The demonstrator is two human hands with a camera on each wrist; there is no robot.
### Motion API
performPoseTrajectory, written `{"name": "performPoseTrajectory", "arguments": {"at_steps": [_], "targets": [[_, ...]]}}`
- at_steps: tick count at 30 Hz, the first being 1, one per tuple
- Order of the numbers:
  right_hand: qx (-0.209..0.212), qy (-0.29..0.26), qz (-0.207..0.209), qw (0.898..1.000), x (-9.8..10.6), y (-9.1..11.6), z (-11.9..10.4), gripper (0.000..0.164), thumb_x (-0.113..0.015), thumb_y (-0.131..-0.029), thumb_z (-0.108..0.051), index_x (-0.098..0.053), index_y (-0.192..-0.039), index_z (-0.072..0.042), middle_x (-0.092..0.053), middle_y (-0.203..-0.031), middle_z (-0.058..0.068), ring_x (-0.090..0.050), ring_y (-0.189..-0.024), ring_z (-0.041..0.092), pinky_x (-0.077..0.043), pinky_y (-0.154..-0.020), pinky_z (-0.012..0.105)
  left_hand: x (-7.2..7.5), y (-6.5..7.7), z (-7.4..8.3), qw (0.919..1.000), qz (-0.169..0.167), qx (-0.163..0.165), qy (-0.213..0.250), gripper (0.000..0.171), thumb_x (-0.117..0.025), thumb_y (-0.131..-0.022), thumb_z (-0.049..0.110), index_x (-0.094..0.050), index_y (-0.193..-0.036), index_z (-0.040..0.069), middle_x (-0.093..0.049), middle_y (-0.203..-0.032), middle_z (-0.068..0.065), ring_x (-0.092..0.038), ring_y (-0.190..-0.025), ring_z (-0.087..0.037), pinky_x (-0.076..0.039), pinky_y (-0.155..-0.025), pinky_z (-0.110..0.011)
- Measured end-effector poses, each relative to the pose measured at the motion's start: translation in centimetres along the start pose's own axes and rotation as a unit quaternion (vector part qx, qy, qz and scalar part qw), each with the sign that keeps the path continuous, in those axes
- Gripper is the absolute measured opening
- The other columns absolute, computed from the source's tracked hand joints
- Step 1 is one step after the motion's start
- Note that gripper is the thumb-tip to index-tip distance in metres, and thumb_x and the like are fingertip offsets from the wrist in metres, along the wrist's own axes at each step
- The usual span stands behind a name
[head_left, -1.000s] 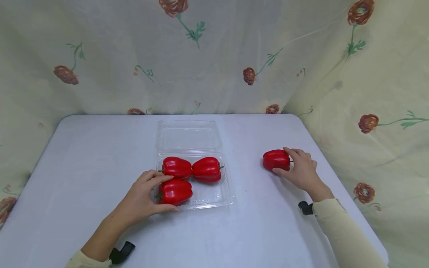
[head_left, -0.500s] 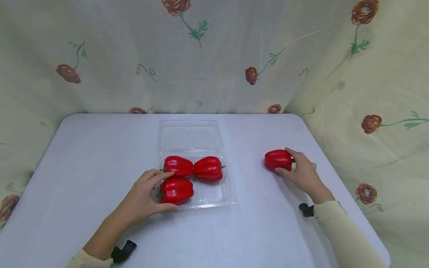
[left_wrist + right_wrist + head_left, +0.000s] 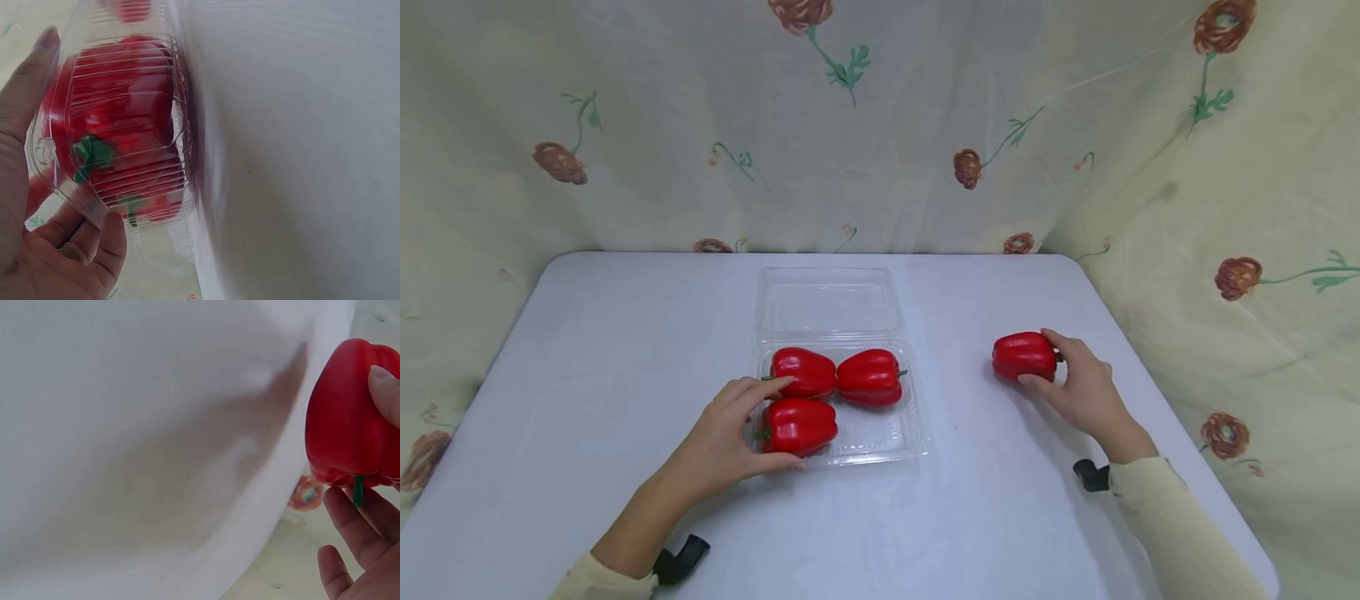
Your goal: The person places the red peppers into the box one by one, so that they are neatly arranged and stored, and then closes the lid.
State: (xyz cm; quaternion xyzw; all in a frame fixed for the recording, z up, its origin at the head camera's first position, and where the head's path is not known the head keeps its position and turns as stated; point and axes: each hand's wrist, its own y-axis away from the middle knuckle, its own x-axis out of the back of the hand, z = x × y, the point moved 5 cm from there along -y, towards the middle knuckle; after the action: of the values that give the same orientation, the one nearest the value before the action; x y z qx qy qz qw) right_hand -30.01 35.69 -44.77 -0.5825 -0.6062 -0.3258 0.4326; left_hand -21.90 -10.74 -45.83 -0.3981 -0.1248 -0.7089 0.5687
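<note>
My left hand (image 3: 718, 442) holds the left end of a clear plastic clamshell box (image 3: 880, 437), thumb along its front side. In the left wrist view, fingertips (image 3: 112, 234) curl at the rim near a corner. Three red bell peppers lie in the box: one at front left (image 3: 799, 427), one at back left (image 3: 805, 372) and one at back right (image 3: 871, 377). My index finger overlaps the back left one. Right of the box, my right hand (image 3: 1086, 392) grips another red bell pepper (image 3: 1024, 355) between thumb and fingers, its green stem (image 3: 358, 490) towards the palm.
The box's lid (image 3: 829, 302) lies folded back behind it. Both stand on a white table (image 3: 625, 350). A flowered cloth (image 3: 895, 142) hangs behind the table and along its sides. Each wrist carries a black camera mount (image 3: 681, 560).
The head view has drifted slightly, so everything sits a little further right. My right fingers have closed in a little on the bell pepper. My left hand stays at the box.
</note>
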Motion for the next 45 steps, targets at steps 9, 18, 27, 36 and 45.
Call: {"name": "performPoseTrajectory", "arguments": {"at_steps": [9,18,27,36,45], "targets": [[0.043,-0.003,0.012,0.999,0.8,0.3,-3.1,0.086,-0.086,-0.078,-0.025,-0.040,-0.149,-0.008,-0.051,-0.135,0.018,-0.049,-0.120,0.038,-0.033,-0.094,0.067,-0.1,0.0,0.0,1.0000,-0.001,-0.003,-0.003,0.093,-0.094,-0.060,0.047,-0.055,-0.140,0.018,-0.057,-0.117,0.001,-0.053,-0.111,-0.020,-0.059,-0.078,-0.037],[0.112,-0.029,0.015,0.993,1.4,1.0,-8.1,0.086,-0.088,-0.075,-0.027,-0.043,-0.147,-0.011,-0.054,-0.134,0.012,-0.052,-0.120,0.032,-0.045,-0.092,0.061,0.0,0.1,0.2,1.0000,-0.002,-0.002,-0.007,0.093,-0.094,-0.059,0.045,-0.056,-0.139,0.016,-0.057,-0.117,0.000,-0.054,-0.111,-0.022,-0.059,-0.079,-0.038],[0.171,-0.049,0.003,0.984,1.3,1.6,-12.4,0.082,-0.087,-0.077,-0.024,-0.045,-0.147,-0.015,-0.057,-0.133,0.005,-0.054,-0.118,0.024,-0.049,-0.091,0.053,0.0,0.2,0.2,0.9999,0.001,-0.003,-0.010,0.093,-0.094,-0.060,0.046,-0.056,-0.139,0.016,-0.058,-0.119,0.000,-0.053,-0.112,-0.019,-0.059,-0.079,-0.039],[0.179,-0.071,-0.019,0.981,0.4,2.1,-14.5,0.082,-0.086,-0.078,-0.030,-0.045,-0.148,-0.019,-0.055,-0.134,0.000,-0.053,-0.119,0.019,-0.052,-0.092,0.046,0.0,0.2,0.2,1.0000,0.002,-0.003,-0.008,0.092,-0.095,-0.059,0.045,-0.057,-0.138,0.017,-0.058,-0.119,0.000,-0.053,-0.112,-0.018,-0.059,-0.079,-0.039],[0.218,-0.087,-0.036,0.971,-1.2,3.0,-16.8,0.082,-0.086,-0.077,-0.031,-0.046,-0.147,-0.021,-0.056,-0.133,-0.005,-0.054,-0.117,0.013,-0.054,-0.090,0.040,0.0,0.1,0.4,0.9999,0.002,-0.003,-0.010,0.092,-0.094,-0.060,0.045,-0.057,-0.139,0.017,-0.058,-0.119,0.000,-0.052,-0.113,-0.017,-0.059,-0.080,-0.038]]}}
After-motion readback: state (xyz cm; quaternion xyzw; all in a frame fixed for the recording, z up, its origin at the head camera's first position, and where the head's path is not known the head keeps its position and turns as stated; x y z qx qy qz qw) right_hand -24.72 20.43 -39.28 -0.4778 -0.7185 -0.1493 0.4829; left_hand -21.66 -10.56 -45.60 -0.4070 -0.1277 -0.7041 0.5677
